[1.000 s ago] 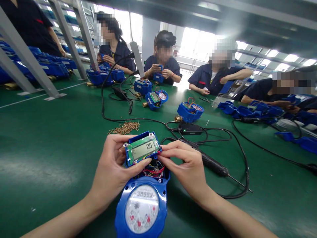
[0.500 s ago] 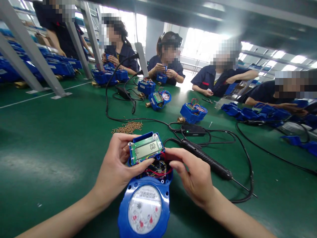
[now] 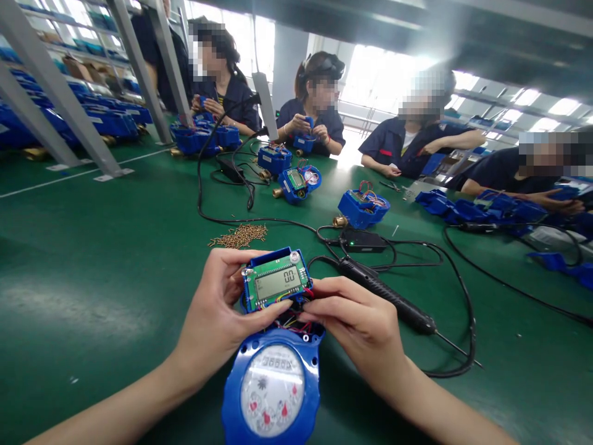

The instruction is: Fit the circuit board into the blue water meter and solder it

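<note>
A blue water meter (image 3: 231,395) with a round dial lies in front of me, its upper box uncovered. In that box a green circuit board (image 3: 302,275) carries a display reading 0.0, and red, yellow and black wires (image 3: 291,321) show below it. My left hand (image 3: 217,309) wraps the box from the left, thumb along the board's lower edge. From the right, my right hand (image 3: 359,321) reaches in with its fingertips pressed together at the wires, partly hiding them. Exactly which wires they pinch is hard to see.
Behind the meter lies a pile of small brass screws (image 3: 241,235). A black electric screwdriver (image 3: 386,296) with its cable rests to the right, near a black adapter (image 3: 365,241). Further back stand other blue meters (image 3: 364,210). Several co-workers sit across the green table (image 3: 115,259).
My right fingers have moved left and down into the wire compartment, and the loop of red wires is tucked lower. My left hand keeps its hold on the meter.
</note>
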Demonstrator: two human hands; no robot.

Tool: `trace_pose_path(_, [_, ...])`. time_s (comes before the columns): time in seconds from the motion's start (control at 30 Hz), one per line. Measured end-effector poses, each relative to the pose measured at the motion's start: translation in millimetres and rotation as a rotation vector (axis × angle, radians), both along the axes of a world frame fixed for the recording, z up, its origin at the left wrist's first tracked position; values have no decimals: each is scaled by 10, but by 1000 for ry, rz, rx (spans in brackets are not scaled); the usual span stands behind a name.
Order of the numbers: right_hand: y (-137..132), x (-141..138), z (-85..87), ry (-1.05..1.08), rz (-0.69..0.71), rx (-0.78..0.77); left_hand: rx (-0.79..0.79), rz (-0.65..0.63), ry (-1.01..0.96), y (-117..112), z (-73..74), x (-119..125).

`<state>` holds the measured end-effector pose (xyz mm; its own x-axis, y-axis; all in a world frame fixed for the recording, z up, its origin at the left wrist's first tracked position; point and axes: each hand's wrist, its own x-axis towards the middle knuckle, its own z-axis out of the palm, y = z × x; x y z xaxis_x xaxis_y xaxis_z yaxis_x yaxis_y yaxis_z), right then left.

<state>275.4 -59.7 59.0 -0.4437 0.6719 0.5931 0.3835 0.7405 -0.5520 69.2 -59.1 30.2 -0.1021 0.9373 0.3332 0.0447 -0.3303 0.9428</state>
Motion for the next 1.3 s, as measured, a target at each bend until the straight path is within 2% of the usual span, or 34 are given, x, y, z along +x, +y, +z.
trace_pose_path(0.13, [4,23,77,-39,24,-28,2,0,-1,-3,1,6])
trace_pose_path(0.33, [-26,59,179,-214,81,36,-6,-15,-14,14,-7,11])
trace_pose_path(0.43, [-51,45,144,-226,69,55,-8,-15,-5,3,-7,12])
trace_pose_path(0.67, [-65,-47,7,-178,-70,173,0,-69,6,-36,17,21])
trace_pose_path(0.9, [-55,-37,-104,-86,-51,230,-20,-130,-27,4,18,-8])
trace_pose_path(1.07, [-64,-21,-79,-58,-22,247,-16,-112,-12,25,14,-37])
trace_pose_path(1.17, [-107,-33,-32,-107,-21,274,41,-134,15,28,6,-75])
trace_pose_path(1.3, [-164,-93,-50,-125,-42,418,179,-246,27,83,-27,-150])
